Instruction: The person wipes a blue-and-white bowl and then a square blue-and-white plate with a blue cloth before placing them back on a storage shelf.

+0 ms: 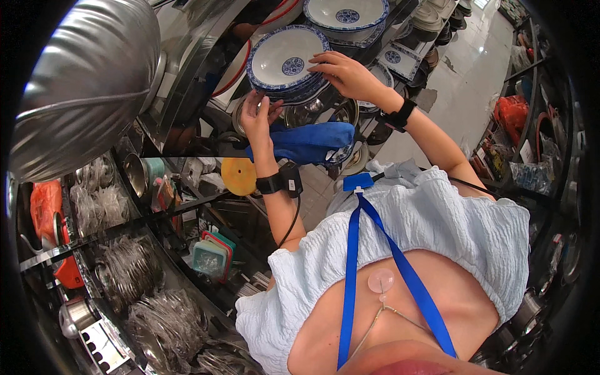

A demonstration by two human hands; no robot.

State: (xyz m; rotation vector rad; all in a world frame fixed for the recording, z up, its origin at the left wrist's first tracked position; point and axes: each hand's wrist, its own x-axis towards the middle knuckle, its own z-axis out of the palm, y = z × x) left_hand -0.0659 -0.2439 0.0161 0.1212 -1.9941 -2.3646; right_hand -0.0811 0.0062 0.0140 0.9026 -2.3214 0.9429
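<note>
A stack of white dishes with blue patterned rims stands before me, the top one bearing a round blue motif. Over its right rim reaches my right hand, fingers spread, fingertips above the inner surface. My left hand is at the near left edge of the stack, thumb up and fingers apart; whether it touches the rim is hard to tell. Just below the stack lies a blue cloth, partly over another blue-patterned dish. Metal bowls show between the cloth and the stack.
More blue-rimmed bowls stand behind the stack, with a rectangular patterned plate to their right. A large silvery rounded object bulges in at upper left. Shelves at left hold plastic-wrapped metalware. A tiled aisle floor runs along the right.
</note>
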